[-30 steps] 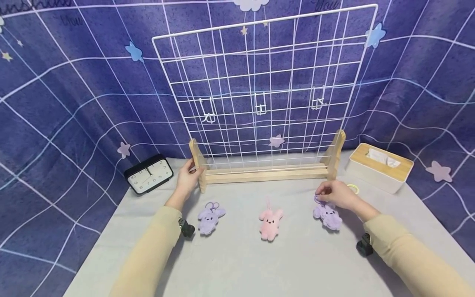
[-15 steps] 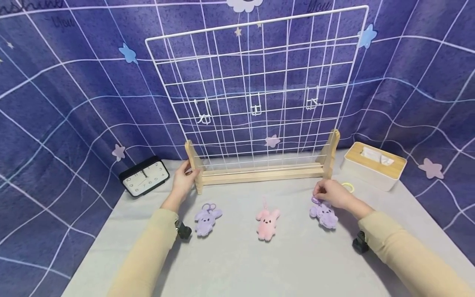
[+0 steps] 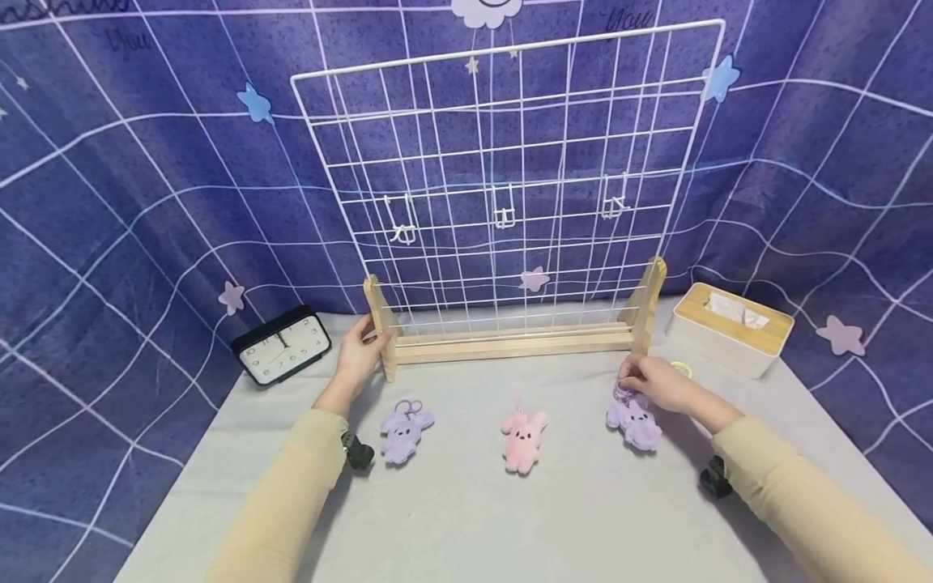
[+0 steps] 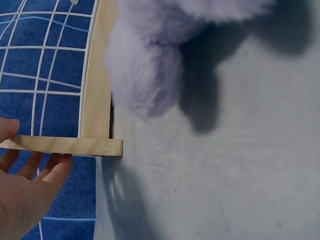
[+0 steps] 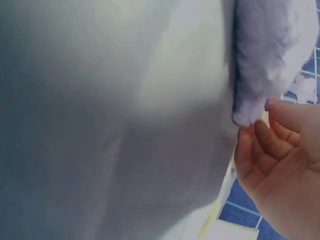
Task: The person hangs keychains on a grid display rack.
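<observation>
My left hand grips the left wooden end piece of a white wire grid rack, thumb on one side and fingers on the other. At the right, my right hand pinches the purple ring of a purple plush keychain; its fluffy body fills the upper right of the right wrist view. A second purple plush keychain with a ring lies by my left forearm. Between them is a pink plush bunny keychain with a pink loop. Three white hooks hang on the grid.
A black desk clock stands left of the rack. To the right is a white tissue box with a wooden lid, and a yellow ring lies beside it. A dark blue patterned curtain hangs behind.
The head view has shifted slightly. My right hand stays at the purple plush keychain's ring, and my left hand keeps its hold on the rack's end piece.
</observation>
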Action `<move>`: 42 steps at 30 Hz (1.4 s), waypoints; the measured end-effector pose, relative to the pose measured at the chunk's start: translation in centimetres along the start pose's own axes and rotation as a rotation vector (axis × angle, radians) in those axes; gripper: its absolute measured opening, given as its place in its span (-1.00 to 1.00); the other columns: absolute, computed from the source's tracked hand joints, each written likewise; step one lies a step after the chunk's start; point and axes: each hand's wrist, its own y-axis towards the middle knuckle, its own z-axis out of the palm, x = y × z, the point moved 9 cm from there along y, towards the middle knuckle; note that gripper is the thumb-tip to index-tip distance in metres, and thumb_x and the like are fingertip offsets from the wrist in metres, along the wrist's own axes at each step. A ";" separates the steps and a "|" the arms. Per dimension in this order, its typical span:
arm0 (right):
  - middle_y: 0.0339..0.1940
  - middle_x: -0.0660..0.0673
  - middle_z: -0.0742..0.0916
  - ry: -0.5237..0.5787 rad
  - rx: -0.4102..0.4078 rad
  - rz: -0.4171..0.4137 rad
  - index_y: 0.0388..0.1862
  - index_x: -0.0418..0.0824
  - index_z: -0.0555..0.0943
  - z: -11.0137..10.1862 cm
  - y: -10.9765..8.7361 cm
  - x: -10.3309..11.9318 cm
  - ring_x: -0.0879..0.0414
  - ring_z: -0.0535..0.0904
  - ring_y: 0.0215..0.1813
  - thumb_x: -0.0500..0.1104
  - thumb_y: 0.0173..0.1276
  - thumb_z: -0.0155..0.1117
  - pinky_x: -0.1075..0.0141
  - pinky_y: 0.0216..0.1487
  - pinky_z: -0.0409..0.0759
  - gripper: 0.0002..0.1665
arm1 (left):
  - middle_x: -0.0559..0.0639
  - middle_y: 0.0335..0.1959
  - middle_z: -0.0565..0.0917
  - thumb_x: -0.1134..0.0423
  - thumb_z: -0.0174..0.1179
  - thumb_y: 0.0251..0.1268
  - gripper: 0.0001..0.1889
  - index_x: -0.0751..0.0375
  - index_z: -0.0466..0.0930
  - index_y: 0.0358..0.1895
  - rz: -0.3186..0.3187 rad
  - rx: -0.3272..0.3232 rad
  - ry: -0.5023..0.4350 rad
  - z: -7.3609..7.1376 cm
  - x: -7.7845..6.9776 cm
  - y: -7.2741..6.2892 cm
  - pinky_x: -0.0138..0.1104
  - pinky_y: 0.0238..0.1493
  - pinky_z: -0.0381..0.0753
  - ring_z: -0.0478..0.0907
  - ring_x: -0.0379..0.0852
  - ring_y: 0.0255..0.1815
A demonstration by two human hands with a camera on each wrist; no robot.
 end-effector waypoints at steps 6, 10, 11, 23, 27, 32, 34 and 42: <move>-0.41 -0.01 0.75 0.101 -0.027 0.003 -0.35 -0.26 0.57 -0.9 -0.7 -0.5 0.17 0.64 -0.31 -0.36 0.37 0.35 0.32 -0.21 0.65 -0.88 | 0.53 0.35 0.41 0.49 0.16 0.44 -0.40 0.52 0.23 0.48 0.011 0.033 0.012 0.4 -2.5 -1.2 0.07 0.37 0.49 0.42 0.43 0.32; -0.39 -0.07 0.78 0.198 -0.060 -0.030 -0.31 -0.31 0.61 -1.4 -1.0 -0.4 0.17 0.69 -0.31 -0.39 0.31 0.40 0.43 -0.22 0.68 -0.90 | 0.54 0.32 0.43 0.48 0.18 0.43 -0.41 0.53 0.25 0.47 0.010 0.037 0.015 0.4 -2.9 -1.6 -0.05 0.28 0.61 0.44 0.43 0.30; -0.38 -0.11 0.78 0.221 -0.065 -0.040 -0.29 -0.33 0.62 -1.6 -1.0 -0.2 0.17 0.70 -0.31 -0.41 0.30 0.40 0.44 -0.23 0.68 -0.90 | 0.54 0.31 0.44 0.46 0.19 0.43 -0.40 0.52 0.25 0.47 0.010 0.036 0.012 0.3 -2.6 -1.5 -0.09 0.25 0.64 0.45 0.43 0.29; -0.30 -0.19 0.82 0.375 -0.094 0.025 -0.15 -0.38 0.73 -4.2 -1.8 0.5 0.23 0.75 -0.25 -0.35 0.33 0.42 0.46 -0.16 0.73 -0.85 | 0.42 0.48 0.31 0.61 0.15 0.29 -0.25 0.43 0.13 0.56 0.016 0.057 -0.032 0.7 1.0 0.2 -0.05 0.44 0.42 0.35 0.35 0.41; -0.30 -0.17 0.82 0.359 -0.120 0.009 -0.15 -0.36 0.74 -4.9 -1.4 1.5 0.24 0.74 -0.27 -0.35 0.33 0.42 0.46 -0.20 0.72 -0.87 | 0.39 0.49 0.30 0.63 0.14 0.26 -0.22 0.43 0.11 0.57 -0.002 0.047 -0.012 0.2 1.4 0.0 -0.06 0.45 0.41 0.34 0.31 0.43; -0.33 -0.21 0.81 0.380 -0.171 -0.029 -0.18 -0.41 0.74 -6.4 -0.9 3.1 0.25 0.73 -0.31 -0.40 0.32 0.41 0.49 -0.27 0.71 -0.88 | 0.39 0.50 0.29 0.63 0.14 0.28 -0.24 0.44 0.11 0.56 -0.014 0.052 -0.006 -0.2 1.5 -0.1 -0.14 0.45 0.42 0.34 0.28 0.43; -0.34 -0.22 0.81 0.376 -0.191 -0.042 -0.19 -0.42 0.73 -7.3 -0.6 3.8 0.26 0.73 -0.32 -0.41 0.31 0.41 0.50 -0.28 0.70 -0.89 | 0.39 0.51 0.28 0.63 0.13 0.28 -0.24 0.45 0.11 0.56 -0.021 0.060 -0.013 -0.1 1.3 -0.1 -0.14 0.45 0.42 0.33 0.29 0.44; -0.36 -0.24 0.80 0.265 -0.303 -0.143 -0.20 -0.37 0.75 -11.3 0.6 6.6 0.25 0.69 -0.37 -0.47 0.28 0.40 0.55 -0.34 0.64 -0.87 | 0.43 0.52 0.23 0.65 0.12 0.25 -0.22 0.48 0.07 0.56 -0.041 0.078 -0.019 0.3 0.6 -0.3 -0.05 0.46 0.37 0.29 0.35 0.45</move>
